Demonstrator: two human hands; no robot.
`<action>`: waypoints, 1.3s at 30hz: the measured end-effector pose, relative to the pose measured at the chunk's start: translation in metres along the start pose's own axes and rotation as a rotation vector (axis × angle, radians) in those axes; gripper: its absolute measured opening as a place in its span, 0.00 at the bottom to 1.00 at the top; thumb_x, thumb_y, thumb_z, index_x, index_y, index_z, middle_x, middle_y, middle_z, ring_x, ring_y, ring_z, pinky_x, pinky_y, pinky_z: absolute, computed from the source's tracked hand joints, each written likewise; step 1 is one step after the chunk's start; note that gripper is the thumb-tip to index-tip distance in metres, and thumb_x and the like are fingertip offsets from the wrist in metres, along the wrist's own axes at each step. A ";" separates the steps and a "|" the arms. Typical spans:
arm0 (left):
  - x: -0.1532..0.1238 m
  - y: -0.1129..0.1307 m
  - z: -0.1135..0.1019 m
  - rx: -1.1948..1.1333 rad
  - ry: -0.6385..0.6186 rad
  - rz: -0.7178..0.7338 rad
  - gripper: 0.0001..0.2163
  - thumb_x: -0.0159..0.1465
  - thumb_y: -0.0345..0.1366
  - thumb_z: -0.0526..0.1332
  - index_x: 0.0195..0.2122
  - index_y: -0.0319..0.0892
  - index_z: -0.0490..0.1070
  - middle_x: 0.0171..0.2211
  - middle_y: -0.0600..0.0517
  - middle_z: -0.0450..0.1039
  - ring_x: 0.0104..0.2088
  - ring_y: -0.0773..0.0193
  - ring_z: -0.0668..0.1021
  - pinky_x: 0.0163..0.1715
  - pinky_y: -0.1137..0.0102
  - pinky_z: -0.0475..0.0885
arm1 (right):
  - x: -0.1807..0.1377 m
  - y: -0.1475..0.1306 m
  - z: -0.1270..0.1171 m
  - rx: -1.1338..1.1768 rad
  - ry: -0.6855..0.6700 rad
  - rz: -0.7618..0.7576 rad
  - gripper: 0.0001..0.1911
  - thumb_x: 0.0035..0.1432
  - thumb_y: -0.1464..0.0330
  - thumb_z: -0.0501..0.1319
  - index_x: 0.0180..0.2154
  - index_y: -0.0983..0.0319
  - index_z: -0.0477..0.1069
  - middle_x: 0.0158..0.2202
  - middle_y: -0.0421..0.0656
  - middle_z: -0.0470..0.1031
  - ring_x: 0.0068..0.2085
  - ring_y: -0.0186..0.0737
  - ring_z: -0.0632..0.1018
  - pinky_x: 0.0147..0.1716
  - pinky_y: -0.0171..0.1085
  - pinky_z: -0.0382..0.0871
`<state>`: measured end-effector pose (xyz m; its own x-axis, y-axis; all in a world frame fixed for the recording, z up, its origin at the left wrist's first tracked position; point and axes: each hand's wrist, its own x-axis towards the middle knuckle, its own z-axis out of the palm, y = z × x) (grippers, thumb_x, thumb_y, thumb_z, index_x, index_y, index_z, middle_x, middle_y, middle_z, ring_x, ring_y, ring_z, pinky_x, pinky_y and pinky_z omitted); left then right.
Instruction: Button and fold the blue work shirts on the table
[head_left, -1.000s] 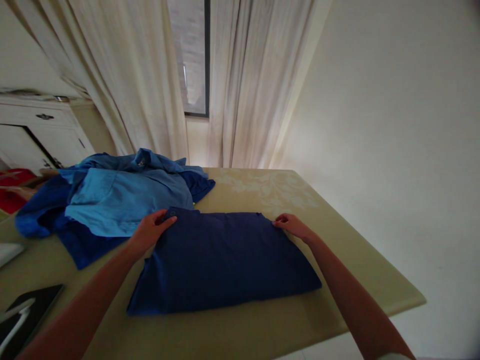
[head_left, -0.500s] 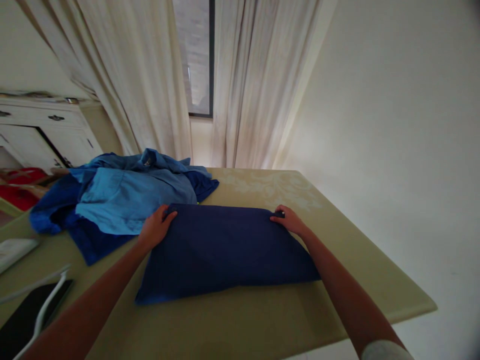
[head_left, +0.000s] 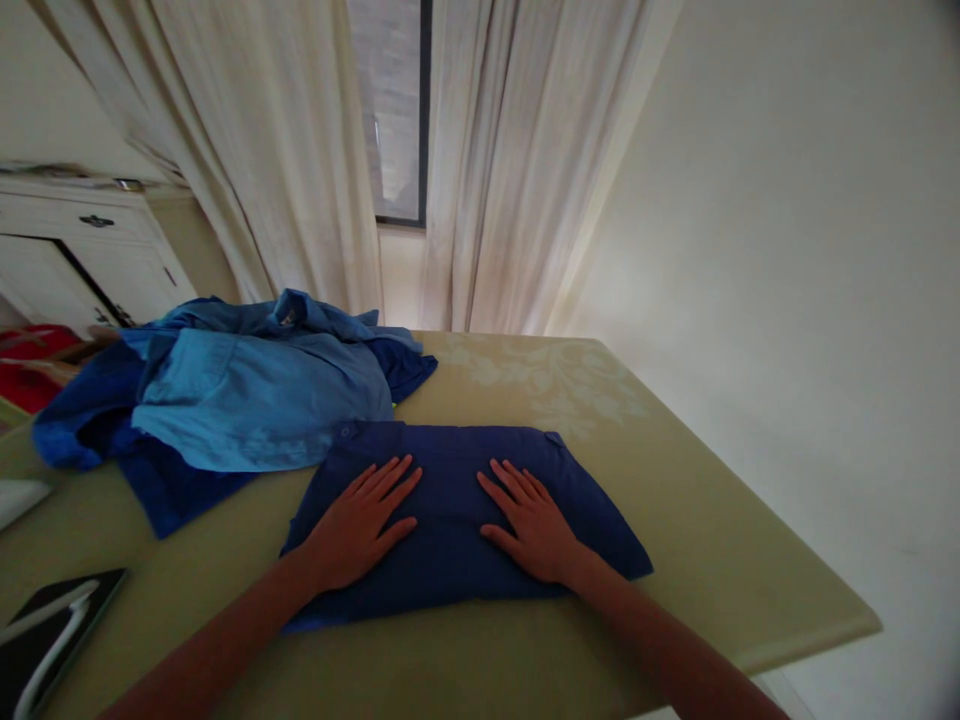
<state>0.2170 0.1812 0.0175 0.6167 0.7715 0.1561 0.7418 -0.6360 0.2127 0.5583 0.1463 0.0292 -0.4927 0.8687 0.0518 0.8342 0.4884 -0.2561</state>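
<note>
Garment [head_left: 450, 540], dark blue, lies on the desk [head_left: 712, 560], near side; remotely, I see left hand [head_left: 356, 530] and right hand [head_left: 531, 527] flat on it, apart, gripping nothing. I'd smooth evenly outward.

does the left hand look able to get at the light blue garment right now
Probably yes: the left hand lies flat on the folded navy cloth, holding nothing, and the light blue garment lies just beyond, its near side uncovered.
</note>
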 end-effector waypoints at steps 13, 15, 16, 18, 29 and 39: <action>-0.088 -0.031 -0.002 0.072 0.205 -0.562 0.33 0.68 0.56 0.49 0.69 0.44 0.65 0.65 0.40 0.70 0.63 0.41 0.72 0.63 0.47 0.66 | -0.014 -0.079 0.010 0.084 -0.032 -0.256 0.46 0.66 0.42 0.60 0.76 0.51 0.47 0.76 0.47 0.51 0.73 0.55 0.58 0.71 0.53 0.56; -0.088 -0.030 -0.009 -0.001 0.235 -0.590 0.30 0.68 0.56 0.49 0.64 0.44 0.69 0.57 0.41 0.76 0.58 0.43 0.77 0.61 0.50 0.69 | -0.015 -0.086 0.023 0.037 0.006 -0.327 0.32 0.74 0.53 0.57 0.73 0.52 0.55 0.72 0.46 0.60 0.70 0.49 0.65 0.69 0.49 0.60; -0.089 -0.029 -0.012 -0.057 0.237 -0.607 0.28 0.68 0.56 0.50 0.62 0.45 0.70 0.54 0.43 0.78 0.54 0.45 0.80 0.58 0.53 0.71 | -0.016 -0.081 0.027 0.007 0.035 -0.330 0.27 0.76 0.60 0.55 0.72 0.53 0.60 0.70 0.46 0.65 0.68 0.47 0.68 0.67 0.48 0.63; -0.094 -0.029 -0.016 -0.169 0.216 -0.660 0.25 0.69 0.56 0.50 0.59 0.48 0.70 0.48 0.47 0.80 0.44 0.51 0.83 0.50 0.59 0.76 | -0.019 -0.053 0.027 -0.037 0.060 -0.335 0.23 0.76 0.69 0.53 0.68 0.54 0.65 0.66 0.45 0.70 0.65 0.46 0.72 0.64 0.47 0.67; -0.108 -0.023 0.005 -0.250 0.139 -0.745 0.22 0.68 0.58 0.50 0.54 0.54 0.72 0.49 0.49 0.81 0.45 0.49 0.84 0.47 0.57 0.79 | -0.061 0.122 -0.071 -0.032 0.282 0.343 0.24 0.71 0.68 0.50 0.61 0.55 0.75 0.65 0.47 0.72 0.64 0.51 0.73 0.68 0.54 0.62; -0.109 -0.010 0.011 -0.138 0.163 -0.681 0.20 0.70 0.52 0.49 0.53 0.52 0.74 0.52 0.50 0.78 0.52 0.53 0.82 0.56 0.56 0.75 | 0.015 0.063 -0.004 -0.236 0.008 0.425 0.32 0.74 0.54 0.48 0.74 0.58 0.56 0.74 0.58 0.53 0.73 0.64 0.57 0.68 0.66 0.52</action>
<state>0.1450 0.1036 -0.0125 -0.0267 0.9960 0.0853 0.9016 -0.0129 0.4324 0.6048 0.1901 0.0180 -0.0947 0.9955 -0.0024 0.9951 0.0946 -0.0305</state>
